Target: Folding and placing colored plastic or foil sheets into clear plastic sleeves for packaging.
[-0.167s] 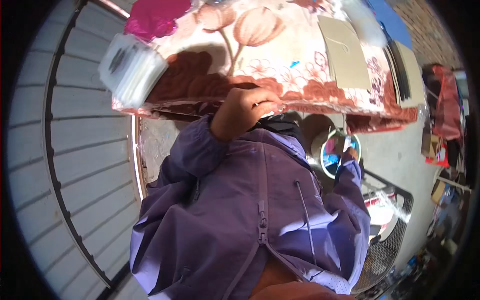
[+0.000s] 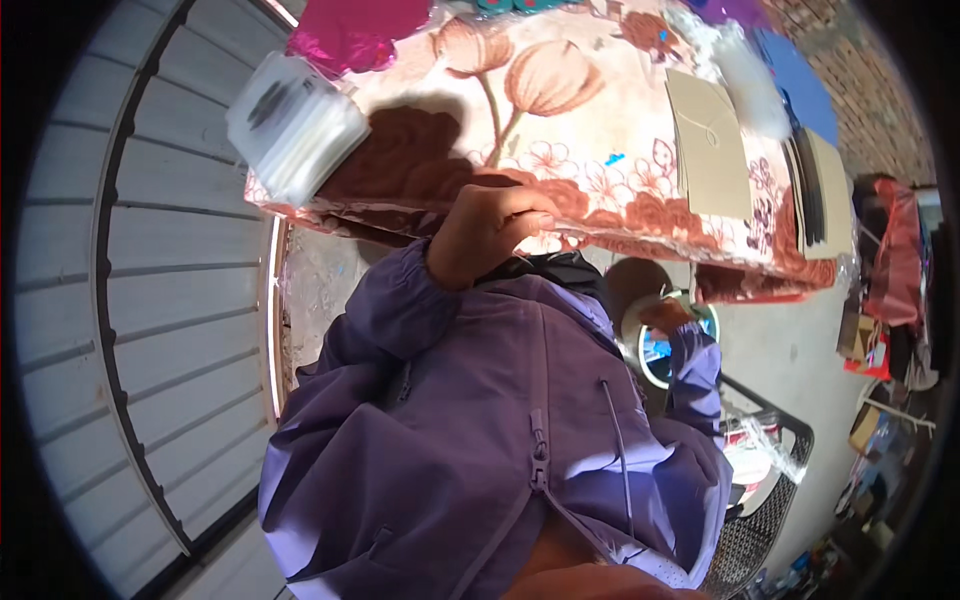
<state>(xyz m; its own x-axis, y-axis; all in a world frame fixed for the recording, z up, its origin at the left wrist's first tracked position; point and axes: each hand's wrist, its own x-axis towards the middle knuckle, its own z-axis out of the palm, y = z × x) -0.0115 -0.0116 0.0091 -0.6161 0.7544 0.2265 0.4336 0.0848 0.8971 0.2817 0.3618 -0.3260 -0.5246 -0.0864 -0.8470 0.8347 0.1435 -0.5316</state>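
Observation:
At the near edge of the cloth-covered table [image 2: 575, 140], my left hand [image 2: 492, 228] is closed, its fingers curled toward the thumb. Whatever lies between those fingers, if anything, is too small to make out. My right hand [image 2: 666, 315] is low on the right, over the mouth of a pale round bucket [image 2: 652, 375]. Blue pieces [image 2: 656, 350] show inside that bucket. The right fingers are dark and small, so their grip cannot be read. A small blue scrap [image 2: 614, 159] lies on the flowered cloth beyond my hands.
A stack of clear plastic sleeves [image 2: 300, 130] sits at the table's left corner, near a shiny magenta packet [image 2: 355, 30]. Beige card sheets [image 2: 708, 145] lie on the right, with more cards [image 2: 825, 195] at the corner. A dark mesh chair [image 2: 750, 540] stands beside me.
My right hand has moved left from the bucket's right rim to over its opening. My left hand stays closed at the table edge. The whole view has shifted slightly.

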